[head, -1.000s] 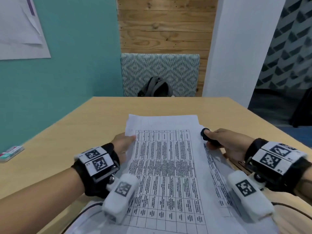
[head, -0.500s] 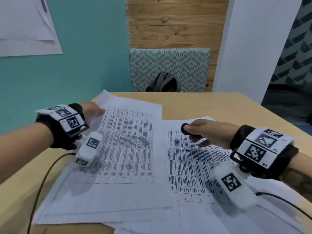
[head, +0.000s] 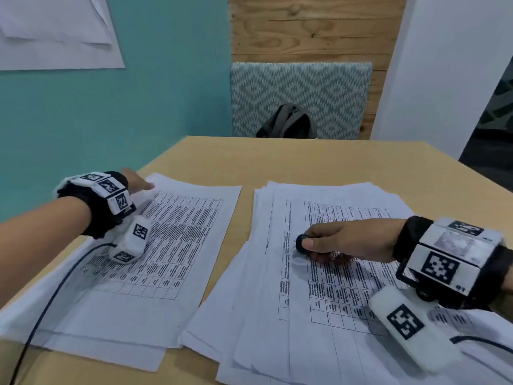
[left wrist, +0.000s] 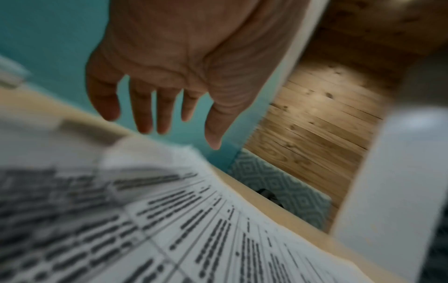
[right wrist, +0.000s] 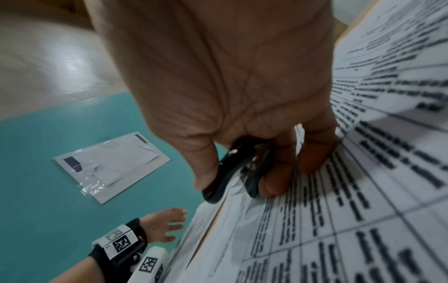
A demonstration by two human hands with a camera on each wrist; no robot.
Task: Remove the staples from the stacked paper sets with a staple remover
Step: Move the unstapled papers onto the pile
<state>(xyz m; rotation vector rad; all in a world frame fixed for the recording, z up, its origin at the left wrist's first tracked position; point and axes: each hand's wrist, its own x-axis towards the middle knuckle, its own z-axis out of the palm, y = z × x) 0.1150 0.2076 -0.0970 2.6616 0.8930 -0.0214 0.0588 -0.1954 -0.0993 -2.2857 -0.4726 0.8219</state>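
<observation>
Head view: two piles of white paper printed with black tables lie side by side on a tan table (head: 291, 162). The right hand (head: 347, 240) pinches a small black staple remover (head: 301, 243) (metal prongs glint, blurred) against the right stack (head: 319, 315). The left hand (head: 136, 182), fingers loosely spread, holding nothing, hovers, it seems, over the left stack's (head: 166, 245) far corner.

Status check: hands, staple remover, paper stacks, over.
Left hand open, over far corner of left stack. Right hand pinching staple remover on right stack. Nothing in the way.
</observation>
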